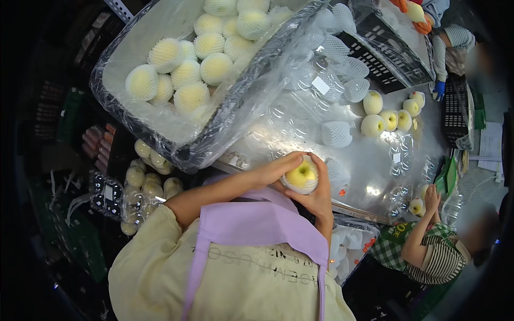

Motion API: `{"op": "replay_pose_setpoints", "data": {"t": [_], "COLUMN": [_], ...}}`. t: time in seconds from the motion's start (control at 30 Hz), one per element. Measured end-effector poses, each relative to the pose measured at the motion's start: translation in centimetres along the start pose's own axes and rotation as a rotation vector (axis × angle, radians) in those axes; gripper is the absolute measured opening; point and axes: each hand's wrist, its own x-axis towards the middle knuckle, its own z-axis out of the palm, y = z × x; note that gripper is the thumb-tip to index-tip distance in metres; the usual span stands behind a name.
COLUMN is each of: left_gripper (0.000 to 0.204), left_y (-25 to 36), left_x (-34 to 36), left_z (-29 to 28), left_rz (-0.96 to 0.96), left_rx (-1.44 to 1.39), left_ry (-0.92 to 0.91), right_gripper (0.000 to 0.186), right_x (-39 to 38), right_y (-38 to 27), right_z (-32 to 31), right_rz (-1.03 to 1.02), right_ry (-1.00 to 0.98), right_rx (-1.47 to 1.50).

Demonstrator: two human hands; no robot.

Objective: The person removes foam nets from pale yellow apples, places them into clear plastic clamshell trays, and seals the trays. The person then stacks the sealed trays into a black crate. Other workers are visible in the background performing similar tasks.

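Just in front of my chest, a yellow apple (303, 173) sits in a white foam net, its dimpled end facing up. My left hand (278, 168) is wrapped round its left side, thumb on top. From the right, my right hand (320, 197) closes round the same apple. Beyond it on the metal table (267, 142) lies an empty white foam net (336, 134), and another foam net (337, 172) rests close to my right fingers.
A plastic-lined crate (201, 125) of netted apples stands at the far left. Several netted apples (373, 125) sit at the table's right. A co-worker (433, 251) handles apples at the lower right; another person (455, 48) is at the far right. Bagged apples (144, 187) lie at my left.
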Motion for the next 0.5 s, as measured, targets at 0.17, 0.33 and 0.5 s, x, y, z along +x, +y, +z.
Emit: {"op": "replay_pose_setpoints", "data": {"t": [0.17, 0.33, 0.5], "left_gripper": [0.052, 0.037, 0.023], "left_y": [1.2, -2.3, -1.7], "left_x": [-1.0, 0.6, 0.7], "left_z": [-3.9, -8.1, -7.2], "left_rz": [0.256, 0.549, 0.940], "left_rx": [1.077, 1.748, 1.466], "left_ry": [0.144, 0.222, 0.322], "right_gripper": [0.088, 0.085, 0.077], "right_x": [-1.7, -2.9, -3.8], "right_y": [0.5, 1.6, 1.1], "right_z": [1.8, 1.8, 1.1], "right_rz": [0.170, 0.148, 0.074], "right_ry": [0.334, 0.559, 0.799], "right_rx": [0.451, 0.341, 0.362]}}
